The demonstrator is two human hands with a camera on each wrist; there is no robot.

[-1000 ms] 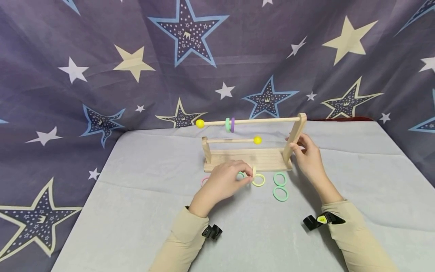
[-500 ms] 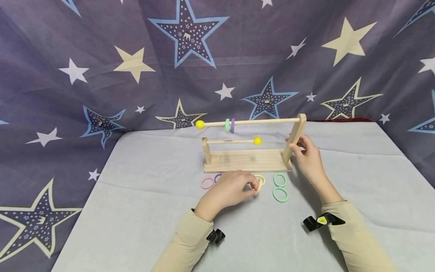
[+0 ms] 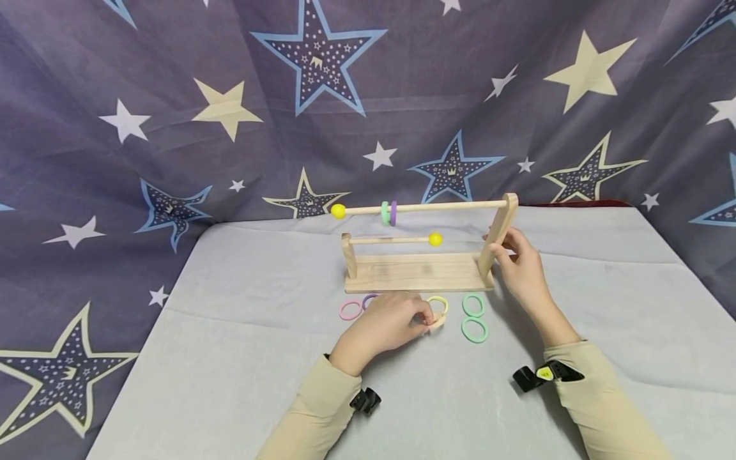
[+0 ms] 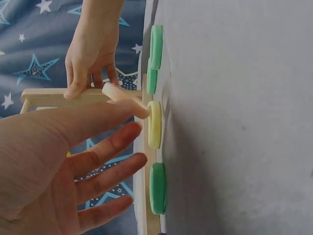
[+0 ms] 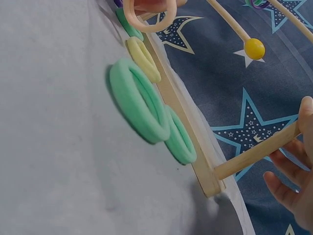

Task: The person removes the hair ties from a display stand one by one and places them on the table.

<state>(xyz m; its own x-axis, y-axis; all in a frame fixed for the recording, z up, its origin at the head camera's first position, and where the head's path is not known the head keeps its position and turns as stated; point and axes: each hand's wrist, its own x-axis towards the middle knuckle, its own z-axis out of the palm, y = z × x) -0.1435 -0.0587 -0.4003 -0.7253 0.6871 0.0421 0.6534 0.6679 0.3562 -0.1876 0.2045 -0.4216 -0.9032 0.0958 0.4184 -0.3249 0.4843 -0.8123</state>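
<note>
Head view, green rings, yellow ring beside wooden stand

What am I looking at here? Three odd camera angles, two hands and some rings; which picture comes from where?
No machine: a person's two bare hands. The wide picture is from a head camera; the other two are from cameras on each wrist. On the grey table stands a wooden rack with two rods; the upper one carries a green and a purple ring. Loose rings lie before it, among them a yellow ring and green rings. The left hand pinches a cream ring. The right hand has its grip on the rack's tall post.
</note>
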